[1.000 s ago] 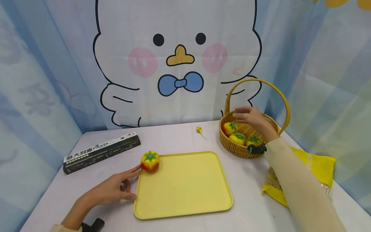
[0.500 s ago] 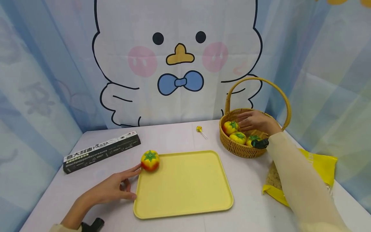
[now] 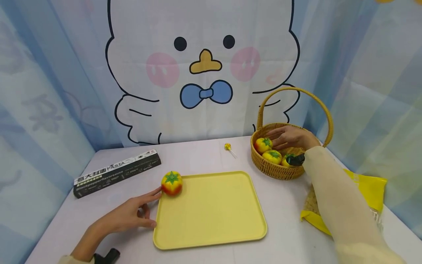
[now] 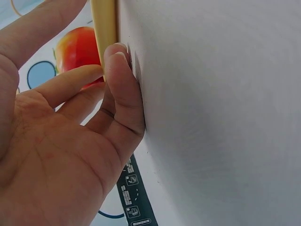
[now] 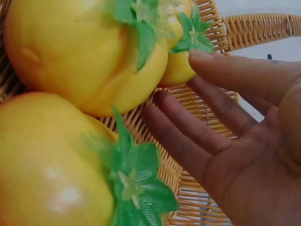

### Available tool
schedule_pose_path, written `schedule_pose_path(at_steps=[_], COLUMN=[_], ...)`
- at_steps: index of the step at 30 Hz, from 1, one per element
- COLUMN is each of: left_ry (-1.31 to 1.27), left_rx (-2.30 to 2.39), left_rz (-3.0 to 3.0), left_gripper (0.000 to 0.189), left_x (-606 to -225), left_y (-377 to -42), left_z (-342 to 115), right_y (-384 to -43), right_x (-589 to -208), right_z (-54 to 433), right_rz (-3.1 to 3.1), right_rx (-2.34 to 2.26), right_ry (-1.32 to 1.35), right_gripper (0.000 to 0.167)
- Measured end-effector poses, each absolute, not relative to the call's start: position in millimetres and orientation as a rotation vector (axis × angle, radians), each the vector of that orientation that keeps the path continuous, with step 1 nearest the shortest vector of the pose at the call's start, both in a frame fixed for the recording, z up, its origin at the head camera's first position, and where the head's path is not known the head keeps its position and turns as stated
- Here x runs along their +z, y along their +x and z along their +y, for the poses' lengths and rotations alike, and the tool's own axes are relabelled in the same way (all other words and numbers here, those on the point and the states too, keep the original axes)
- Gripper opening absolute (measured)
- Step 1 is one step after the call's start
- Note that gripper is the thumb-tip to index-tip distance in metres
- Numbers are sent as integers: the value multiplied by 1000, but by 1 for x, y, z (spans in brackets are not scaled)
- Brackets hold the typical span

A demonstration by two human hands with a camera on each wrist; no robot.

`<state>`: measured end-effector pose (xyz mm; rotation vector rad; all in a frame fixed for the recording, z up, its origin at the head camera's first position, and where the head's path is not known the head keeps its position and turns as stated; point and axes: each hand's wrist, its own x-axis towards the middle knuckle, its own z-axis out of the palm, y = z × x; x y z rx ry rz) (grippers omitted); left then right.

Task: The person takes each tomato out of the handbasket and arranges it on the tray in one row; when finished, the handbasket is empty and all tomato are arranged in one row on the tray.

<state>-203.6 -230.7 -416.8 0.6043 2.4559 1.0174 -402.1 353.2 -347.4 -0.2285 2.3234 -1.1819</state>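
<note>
In the head view my left hand (image 3: 123,216) lies at the left edge of a yellow tray (image 3: 211,211), thumb and fingertips touching its rim. A toy tomato (image 3: 171,183), yellow and red with green leaves, sits on the tray's back left corner, close to those fingertips. My right hand (image 3: 291,137) is inside a wicker basket (image 3: 271,172) that holds three similar tomatoes. The right wrist view has its fingers extended next to the farthest tomato (image 5: 178,70), thumb tip by the green leaves; firm contact is unclear. No tomato is gripped.
A black pasta box (image 3: 117,172) lies at the back left. Between box and basket is a yellow lollipop (image 3: 228,146). Partly under the right sleeve lies a yellow bag (image 3: 369,190) of pasta. The basket's tall handle (image 3: 295,88) arches above the right hand.
My right hand has lowered from above the basket's rim into it, coming close beside the back left tomato. The left hand and tray stay in place.
</note>
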Motion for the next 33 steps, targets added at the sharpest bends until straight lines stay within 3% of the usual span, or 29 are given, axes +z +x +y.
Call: schedule_pose_path(at_steps=[33], left_ry=[590], left_rx=[1033], left_rz=[2454], left_gripper=[98], left_x=[-418], left_y=[-205], left_z=[-230], right_y=[-408], right_x=[-361], right_z=[352], right_rz=[2349], right_rx=[-1100], right_ry=[-277], right_gripper=[74])
